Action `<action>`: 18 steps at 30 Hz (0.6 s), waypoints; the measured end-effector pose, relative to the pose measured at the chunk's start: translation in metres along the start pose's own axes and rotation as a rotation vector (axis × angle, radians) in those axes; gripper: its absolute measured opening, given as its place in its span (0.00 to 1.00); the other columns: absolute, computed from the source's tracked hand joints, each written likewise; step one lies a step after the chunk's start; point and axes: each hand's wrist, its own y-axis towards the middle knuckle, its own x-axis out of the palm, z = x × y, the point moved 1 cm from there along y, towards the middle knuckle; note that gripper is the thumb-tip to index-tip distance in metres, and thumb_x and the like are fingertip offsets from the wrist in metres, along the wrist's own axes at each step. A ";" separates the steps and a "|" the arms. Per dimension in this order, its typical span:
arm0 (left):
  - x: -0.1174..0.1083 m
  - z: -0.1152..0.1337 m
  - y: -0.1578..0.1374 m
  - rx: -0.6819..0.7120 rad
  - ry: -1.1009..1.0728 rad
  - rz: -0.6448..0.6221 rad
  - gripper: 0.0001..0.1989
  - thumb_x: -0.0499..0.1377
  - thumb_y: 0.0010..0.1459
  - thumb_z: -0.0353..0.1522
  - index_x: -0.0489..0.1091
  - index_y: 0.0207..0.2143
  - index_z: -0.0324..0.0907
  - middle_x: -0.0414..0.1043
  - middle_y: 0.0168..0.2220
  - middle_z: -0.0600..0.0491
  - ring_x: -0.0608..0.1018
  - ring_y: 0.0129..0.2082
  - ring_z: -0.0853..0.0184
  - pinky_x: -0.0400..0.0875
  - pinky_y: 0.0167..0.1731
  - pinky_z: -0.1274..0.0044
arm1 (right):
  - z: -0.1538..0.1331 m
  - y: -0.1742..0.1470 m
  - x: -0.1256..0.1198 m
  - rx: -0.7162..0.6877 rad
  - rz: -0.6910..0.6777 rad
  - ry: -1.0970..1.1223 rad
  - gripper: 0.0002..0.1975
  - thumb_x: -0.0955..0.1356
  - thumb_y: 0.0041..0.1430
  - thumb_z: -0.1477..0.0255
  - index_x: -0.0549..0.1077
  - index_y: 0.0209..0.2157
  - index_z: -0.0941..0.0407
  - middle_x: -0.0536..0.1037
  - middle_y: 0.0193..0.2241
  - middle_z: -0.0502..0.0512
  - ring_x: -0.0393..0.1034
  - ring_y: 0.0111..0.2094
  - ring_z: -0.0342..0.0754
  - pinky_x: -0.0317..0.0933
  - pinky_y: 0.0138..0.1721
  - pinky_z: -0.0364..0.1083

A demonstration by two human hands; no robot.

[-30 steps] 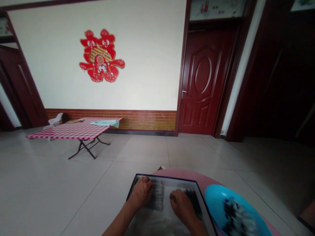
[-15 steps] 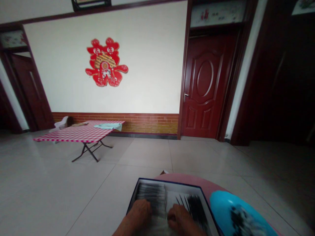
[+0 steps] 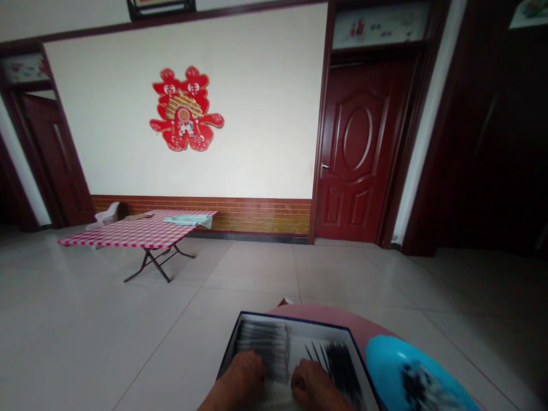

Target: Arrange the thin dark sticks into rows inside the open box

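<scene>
Left hand (image 3: 245,372) and right hand (image 3: 315,386) are reaching into box (image 3: 296,321), likely handling thin pieces. Both grips are looking narrow; can't tell if holding any. Black sticks (image 3: 343,365) are lying right, grey bundle (image 3: 268,341) left. Next move is probably calling for a fine pinch.

This place seems to be a home, probably a living room or a hall of a house. On the white wall (image 3: 265,114) there hangs a big red festive ornament (image 3: 186,123), and below it runs a strip of brick-pattern tiles (image 3: 265,217). A dark red panelled door (image 3: 357,142) has a decorated panel (image 3: 379,25) above it. On the pale tiled floor (image 3: 252,262) stands a folding table (image 3: 132,230) with a red-and-white checked cover, beside a small pale chair (image 3: 107,213).
</scene>
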 end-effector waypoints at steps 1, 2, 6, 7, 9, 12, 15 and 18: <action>-0.002 0.001 -0.001 -0.011 0.018 -0.006 0.12 0.54 0.53 0.27 0.77 0.34 0.39 0.79 0.36 0.41 0.79 0.39 0.53 0.73 0.40 0.66 | 0.003 0.002 0.001 -0.010 0.005 0.001 0.12 0.62 0.50 0.76 0.75 0.33 0.54 0.77 0.35 0.52 0.70 0.38 0.47 0.59 0.38 0.43; -0.003 0.003 -0.002 -0.015 0.028 -0.010 0.12 0.54 0.53 0.27 0.77 0.34 0.39 0.79 0.36 0.41 0.79 0.39 0.53 0.73 0.39 0.66 | 0.006 0.004 0.002 -0.028 0.008 0.002 0.12 0.62 0.50 0.76 0.75 0.33 0.55 0.77 0.35 0.52 0.70 0.37 0.47 0.59 0.38 0.42; -0.008 0.007 -0.003 -0.028 0.037 -0.011 0.11 0.55 0.51 0.28 0.78 0.33 0.41 0.79 0.35 0.44 0.80 0.37 0.55 0.73 0.39 0.69 | 0.015 0.016 0.008 -0.086 0.016 0.013 0.11 0.62 0.50 0.77 0.76 0.30 0.56 0.78 0.32 0.52 0.71 0.35 0.47 0.58 0.36 0.42; -0.008 0.007 -0.003 -0.029 0.037 -0.008 0.11 0.56 0.51 0.28 0.78 0.34 0.42 0.79 0.35 0.45 0.80 0.37 0.56 0.73 0.38 0.70 | 0.015 0.019 0.009 -0.089 0.016 0.019 0.11 0.62 0.49 0.77 0.76 0.29 0.57 0.79 0.31 0.52 0.71 0.34 0.46 0.58 0.35 0.42; -0.009 0.008 -0.002 -0.026 0.033 -0.003 0.11 0.55 0.51 0.28 0.78 0.34 0.42 0.79 0.35 0.45 0.80 0.37 0.56 0.73 0.38 0.70 | 0.014 0.022 0.009 -0.083 0.027 0.024 0.11 0.62 0.48 0.78 0.76 0.29 0.57 0.79 0.30 0.53 0.72 0.34 0.46 0.58 0.34 0.42; -0.010 0.008 -0.001 -0.013 0.023 -0.001 0.10 0.56 0.51 0.28 0.77 0.32 0.41 0.79 0.34 0.45 0.79 0.35 0.56 0.72 0.36 0.71 | 0.011 0.023 0.008 -0.070 0.047 0.018 0.11 0.62 0.48 0.78 0.77 0.29 0.58 0.79 0.29 0.54 0.72 0.33 0.46 0.57 0.33 0.41; -0.010 0.005 -0.001 0.003 0.018 0.013 0.10 0.56 0.51 0.28 0.77 0.32 0.41 0.78 0.35 0.45 0.79 0.37 0.55 0.72 0.37 0.70 | 0.008 0.022 0.005 -0.078 0.063 0.009 0.11 0.62 0.48 0.79 0.76 0.28 0.58 0.79 0.29 0.54 0.71 0.33 0.46 0.57 0.33 0.41; -0.009 0.000 -0.002 0.046 -0.046 0.088 0.08 0.56 0.50 0.28 0.75 0.31 0.41 0.76 0.37 0.44 0.77 0.39 0.55 0.71 0.39 0.68 | 0.006 0.023 0.000 -0.097 0.079 0.014 0.10 0.62 0.48 0.79 0.75 0.27 0.58 0.78 0.28 0.53 0.70 0.32 0.46 0.57 0.34 0.42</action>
